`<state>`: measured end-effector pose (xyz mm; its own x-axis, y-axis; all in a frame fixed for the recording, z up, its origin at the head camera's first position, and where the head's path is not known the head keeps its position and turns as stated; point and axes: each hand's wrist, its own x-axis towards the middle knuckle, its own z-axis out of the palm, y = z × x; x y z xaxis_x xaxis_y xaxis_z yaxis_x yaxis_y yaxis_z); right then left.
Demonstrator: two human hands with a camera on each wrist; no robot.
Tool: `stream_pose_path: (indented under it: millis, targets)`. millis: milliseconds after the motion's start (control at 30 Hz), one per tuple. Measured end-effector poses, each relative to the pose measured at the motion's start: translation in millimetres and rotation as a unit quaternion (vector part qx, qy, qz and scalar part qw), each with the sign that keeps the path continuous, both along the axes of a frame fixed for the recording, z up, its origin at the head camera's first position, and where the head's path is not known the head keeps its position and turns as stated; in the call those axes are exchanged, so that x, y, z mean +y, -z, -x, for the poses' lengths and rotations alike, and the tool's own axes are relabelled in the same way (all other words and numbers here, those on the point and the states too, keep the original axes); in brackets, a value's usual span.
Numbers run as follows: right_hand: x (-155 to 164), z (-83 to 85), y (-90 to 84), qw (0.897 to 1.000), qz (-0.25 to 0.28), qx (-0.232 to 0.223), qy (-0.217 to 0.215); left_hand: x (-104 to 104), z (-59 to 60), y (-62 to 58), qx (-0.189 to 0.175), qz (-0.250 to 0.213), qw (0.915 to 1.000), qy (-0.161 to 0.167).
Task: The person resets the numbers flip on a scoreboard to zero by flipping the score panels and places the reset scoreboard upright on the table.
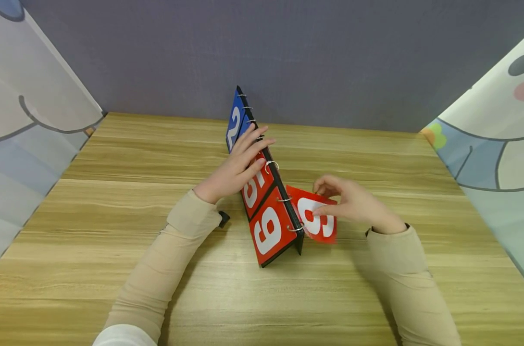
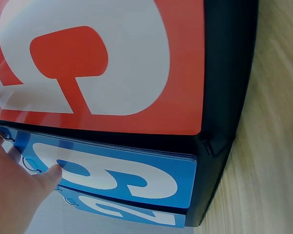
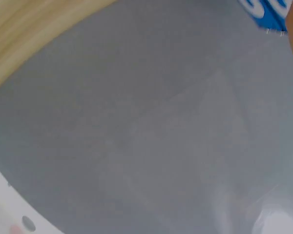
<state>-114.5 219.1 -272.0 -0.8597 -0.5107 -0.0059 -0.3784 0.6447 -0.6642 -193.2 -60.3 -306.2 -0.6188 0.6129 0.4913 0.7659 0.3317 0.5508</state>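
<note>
A tent-shaped flip scoreboard [image 1: 281, 187] with a black frame and ring-bound number cards stands on the table, running away from me. My left hand [image 1: 233, 168] rests over its top edge with fingers extended across the rings. In the left wrist view one fingertip touches a blue card [image 2: 141, 173]. My right hand [image 1: 350, 202] pinches a red number card [image 1: 316, 226] on the right side of the frame; the card hangs tilted from its rings. Another red card [image 1: 270, 230] lies on the left face. The right wrist view barely catches the hand's edge, not its grip.
The wooden table [image 1: 115, 230] extends to both sides of the scoreboard. A grey panel [image 1: 288, 57] rises along the table's back edge. Cartoon-printed sheets [image 1: 32, 96] border the left and right. A small black piece [image 1: 224, 219] shows beside the left cuff.
</note>
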Motion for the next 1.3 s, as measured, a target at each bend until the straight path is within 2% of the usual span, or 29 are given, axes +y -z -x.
stream_pose_path:
  millis: [267, 400, 533, 667, 867, 1000, 1167, 1233, 1300]
  targets:
    - [26, -7.8, -22.9, 0.994, 0.003, 0.017, 0.107, 1, 0.0, -0.1, -0.002, 0.002, 1.0000, -0.001]
    - [35, -8.8, -26.4, 0.990, 0.026, 0.022, 0.138, 0, -0.3, 0.2, -0.003, 0.002, 1.0000, -0.002]
    - [42, -10.3, -28.5, 0.988, 0.057, 0.022, 0.142, 0, -0.6, 0.5, -0.006, 0.003, 1.0000, -0.002]
    - [48, -13.2, -31.6, 0.989, 0.061, 0.027, 0.130, 0, -0.8, 0.0, -0.007, 0.001, 1.0000, -0.001]
    - [47, -13.8, -33.7, 0.995, 0.034, -0.033, 0.083, 0, -0.6, -0.1, -0.004, -0.001, 1.0000, 0.000]
    - [42, -11.7, -31.9, 0.996, 0.018, -0.049, 0.066, 0, -1.0, -0.3, -0.003, -0.003, 1.0000, 0.000]
    - [43, -13.5, -32.2, 0.994, 0.032, -0.039, 0.095, 0, -1.4, -0.7, -0.002, -0.003, 1.0000, 0.000]
    - [46, -16.0, -34.2, 0.991, 0.060, -0.033, 0.112, 0, -1.3, -0.6, -0.003, -0.002, 1.0000, 0.001]
    - [50, -19.5, -37.0, 0.985, 0.110, -0.036, 0.126, 0, -1.2, -0.5, -0.005, -0.001, 1.0000, 0.001]
